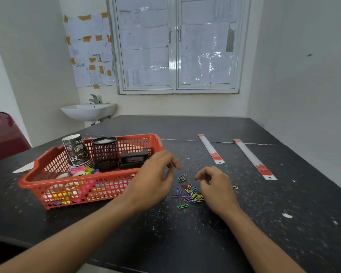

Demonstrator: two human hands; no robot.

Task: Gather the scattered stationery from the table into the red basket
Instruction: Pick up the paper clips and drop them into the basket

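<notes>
paper clips (191, 194) lie beside the right hand (217, 186).

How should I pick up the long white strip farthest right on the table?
Probably pinch the strip across its narrow width at the near red end, coming from above with the right hand: it lies flat, long and thin, that end nearest.

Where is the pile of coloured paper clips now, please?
In the head view, the paper clips lie on the black table, just right of the red basket, between the left hand and right hand.
</notes>
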